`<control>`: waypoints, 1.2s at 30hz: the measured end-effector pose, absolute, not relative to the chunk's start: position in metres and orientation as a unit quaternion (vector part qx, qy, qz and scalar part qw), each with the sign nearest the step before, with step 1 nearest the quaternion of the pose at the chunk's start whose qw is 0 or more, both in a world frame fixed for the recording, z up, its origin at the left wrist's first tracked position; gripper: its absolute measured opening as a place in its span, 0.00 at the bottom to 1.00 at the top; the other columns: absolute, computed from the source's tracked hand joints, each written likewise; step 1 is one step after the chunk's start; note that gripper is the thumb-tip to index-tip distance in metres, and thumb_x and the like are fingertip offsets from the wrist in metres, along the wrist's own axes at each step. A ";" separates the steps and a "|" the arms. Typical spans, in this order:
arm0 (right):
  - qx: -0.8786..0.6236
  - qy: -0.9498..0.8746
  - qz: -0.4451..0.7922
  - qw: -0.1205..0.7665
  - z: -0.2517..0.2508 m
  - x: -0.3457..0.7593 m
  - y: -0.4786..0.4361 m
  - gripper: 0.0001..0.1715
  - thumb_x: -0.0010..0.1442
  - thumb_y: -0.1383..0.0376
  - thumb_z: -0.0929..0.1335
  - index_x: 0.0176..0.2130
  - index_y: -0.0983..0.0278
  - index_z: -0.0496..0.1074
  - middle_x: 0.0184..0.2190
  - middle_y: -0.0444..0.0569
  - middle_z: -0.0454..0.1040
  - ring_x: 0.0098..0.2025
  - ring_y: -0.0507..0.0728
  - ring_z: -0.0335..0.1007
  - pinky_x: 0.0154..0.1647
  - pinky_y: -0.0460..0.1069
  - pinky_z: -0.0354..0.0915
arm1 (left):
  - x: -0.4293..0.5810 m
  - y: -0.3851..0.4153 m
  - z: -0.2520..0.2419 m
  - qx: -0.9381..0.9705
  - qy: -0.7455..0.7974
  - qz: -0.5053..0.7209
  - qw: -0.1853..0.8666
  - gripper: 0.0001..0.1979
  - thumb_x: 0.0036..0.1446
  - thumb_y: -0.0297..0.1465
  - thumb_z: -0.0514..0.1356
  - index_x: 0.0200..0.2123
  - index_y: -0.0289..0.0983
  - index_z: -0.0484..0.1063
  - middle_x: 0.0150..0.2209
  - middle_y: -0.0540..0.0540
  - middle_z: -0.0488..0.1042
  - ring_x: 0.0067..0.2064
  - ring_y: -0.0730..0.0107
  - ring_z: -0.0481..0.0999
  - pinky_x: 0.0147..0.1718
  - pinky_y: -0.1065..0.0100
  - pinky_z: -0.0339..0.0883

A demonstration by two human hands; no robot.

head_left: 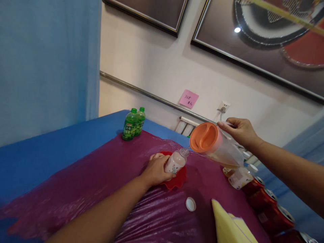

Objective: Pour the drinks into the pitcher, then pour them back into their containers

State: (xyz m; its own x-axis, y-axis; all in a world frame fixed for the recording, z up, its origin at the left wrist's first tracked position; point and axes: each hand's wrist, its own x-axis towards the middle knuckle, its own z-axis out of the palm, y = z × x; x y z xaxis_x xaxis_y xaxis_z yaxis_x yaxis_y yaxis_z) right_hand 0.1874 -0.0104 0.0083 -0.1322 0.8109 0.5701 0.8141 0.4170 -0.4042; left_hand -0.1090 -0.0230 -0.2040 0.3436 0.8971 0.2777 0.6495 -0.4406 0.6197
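My left hand (pixel 158 168) is wrapped round a small clear bottle (pixel 175 162) with a printed label. The bottle has no cap on and leans to the right over a red scalloped dish (pixel 180 179). In my right hand (pixel 239 131) is the handle of a translucent pitcher (pixel 225 148) with an orange lid (pixel 204 137). The pitcher is tipped on its side, lid towards the bottle's mouth, with some brownish liquid low inside. Its lid edge is close to the bottle's mouth; I cannot make out a stream clearly. A white cap (pixel 190 204) lies on the purple plastic sheet (pixel 101 175).
Two green bottles (pixel 130 125) stand at the back left. Along the right are a labelled bottle (pixel 240 178) and several red cans (pixel 275 216). A folded yellow cloth (pixel 231 222) lies at the front. Behind the blue table (pixel 63 135) run a wall rail (pixel 141 91) and a socket (pixel 223 106).
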 end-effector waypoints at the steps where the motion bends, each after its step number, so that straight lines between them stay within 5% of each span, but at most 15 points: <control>1: -0.540 -0.753 -0.003 0.377 0.009 0.187 -0.011 0.41 0.52 0.31 0.70 0.18 0.58 0.54 0.18 0.39 0.46 0.23 0.50 0.43 0.22 0.49 0.43 | -0.109 -0.023 -0.204 0.793 0.487 0.302 0.206 0.28 0.43 0.45 0.73 0.48 0.43 0.78 0.46 0.44 0.79 0.54 0.46 0.73 0.56 0.52 0.61; 36: -0.549 -0.744 0.010 0.382 0.012 0.189 -0.015 0.41 0.51 0.32 0.71 0.19 0.59 0.54 0.20 0.39 0.46 0.24 0.50 0.43 0.23 0.49 0.42 | -0.110 -0.023 -0.205 0.792 0.484 0.307 0.210 0.29 0.42 0.45 0.74 0.49 0.43 0.78 0.47 0.44 0.79 0.54 0.45 0.73 0.56 0.53 0.61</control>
State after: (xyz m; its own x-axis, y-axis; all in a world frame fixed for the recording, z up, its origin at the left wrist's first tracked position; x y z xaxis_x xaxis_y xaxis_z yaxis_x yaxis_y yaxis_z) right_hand 0.1887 -0.0149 0.0125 -0.1060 0.8238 0.5569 0.8091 0.3970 -0.4333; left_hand -0.1098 -0.0226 -0.2050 0.3428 0.8958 0.2828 0.6375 -0.4429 0.6304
